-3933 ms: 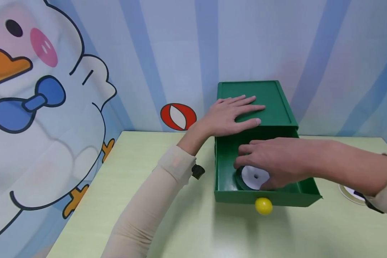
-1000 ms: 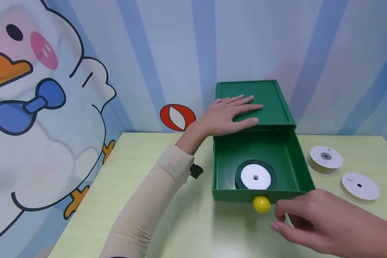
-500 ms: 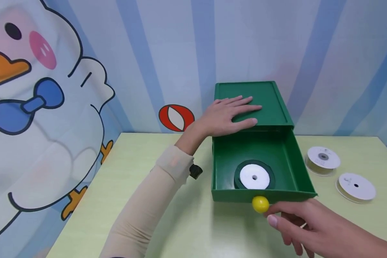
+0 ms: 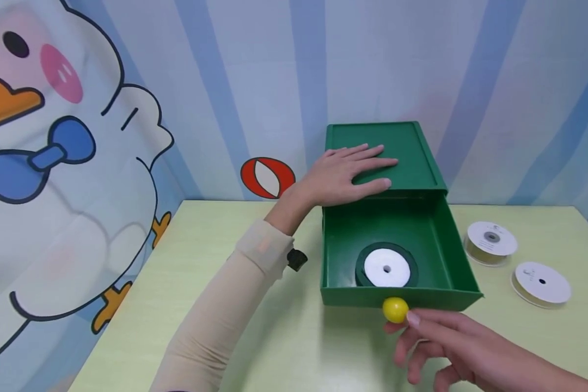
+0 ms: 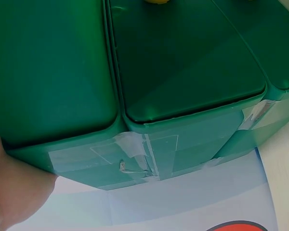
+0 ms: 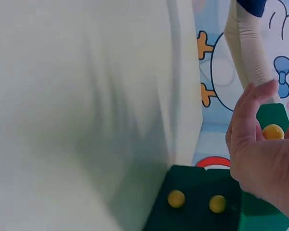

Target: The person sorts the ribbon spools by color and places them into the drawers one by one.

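My left hand (image 4: 345, 173) lies flat with spread fingers on the top of a green drawer box (image 4: 406, 152). Its top drawer (image 4: 397, 218) is pulled out toward me. Inside, near the front wall, lies a spool of dark green ribbon (image 4: 387, 268) with a white centre. At the drawer's front, my right hand (image 4: 458, 345) holds the round yellow knob (image 4: 394, 310), thumb at its right side and a fingertip below it. The right wrist view shows this knob (image 6: 273, 132) between thumb and fingers. The left wrist view shows the box's taped side (image 5: 192, 139).
Two white ribbon spools, one nearer the box (image 4: 491, 240) and one further right (image 4: 541, 284), lie on the pale table (image 4: 215, 261). Lower drawers with yellow knobs (image 6: 176, 198) are closed. A striped blue cloth (image 4: 382, 60) with a cartoon bird hangs behind.
My right hand has left the spool inside the drawer, withdrawn over the front, and come to the yellow knob. The drawer stays pulled out and my left hand has kept its place.
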Tool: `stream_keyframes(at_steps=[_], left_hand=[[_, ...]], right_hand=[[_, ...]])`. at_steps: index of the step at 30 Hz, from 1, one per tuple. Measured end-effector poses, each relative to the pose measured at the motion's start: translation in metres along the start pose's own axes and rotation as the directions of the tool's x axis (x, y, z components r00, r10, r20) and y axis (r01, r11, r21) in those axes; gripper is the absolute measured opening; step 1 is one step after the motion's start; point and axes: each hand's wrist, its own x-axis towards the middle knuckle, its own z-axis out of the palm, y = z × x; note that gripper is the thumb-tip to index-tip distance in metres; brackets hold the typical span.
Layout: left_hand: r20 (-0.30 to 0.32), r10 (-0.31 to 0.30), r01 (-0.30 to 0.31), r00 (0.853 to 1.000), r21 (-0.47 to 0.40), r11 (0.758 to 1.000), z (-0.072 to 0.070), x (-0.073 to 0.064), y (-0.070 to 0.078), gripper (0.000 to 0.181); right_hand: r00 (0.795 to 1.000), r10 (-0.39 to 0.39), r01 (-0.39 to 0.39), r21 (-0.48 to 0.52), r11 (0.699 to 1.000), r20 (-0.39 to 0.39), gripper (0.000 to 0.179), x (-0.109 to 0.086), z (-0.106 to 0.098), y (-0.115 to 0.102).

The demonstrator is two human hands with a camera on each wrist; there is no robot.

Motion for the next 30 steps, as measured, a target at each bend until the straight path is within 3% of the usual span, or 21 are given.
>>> stream_keyframes(at_steps=[6,10,24,30], left_hand=[[0.011,0.011,-0.011,1.0,0.009,1.0,0.001,0.003,0.002,0.063],[0.005,0.005,-0.005,1.0,0.01,1.0,0.0,0.002,0.001,0.062],[0.008,0.001,-0.001,1.0,0.004,1.0,-0.001,0.001,-0.002,0.062],[0.007,-0.004,0.004,1.0,0.003,1.0,-0.002,-0.001,-0.002,0.062]], right_hand=[[0.997,0.074,-0.072,0.141,0.987,-0.007,0.06,0.001,0.001,0.005],[0.996,0.08,-0.086,0.181,0.98,0.04,0.063,0.004,0.003,0.003],[0.992,0.0,-0.026,0.207,0.978,0.122,0.059,0.015,0.0,0.005],[0.997,-0.005,-0.01,0.196,0.981,0.072,0.056,0.017,0.002,0.004]])
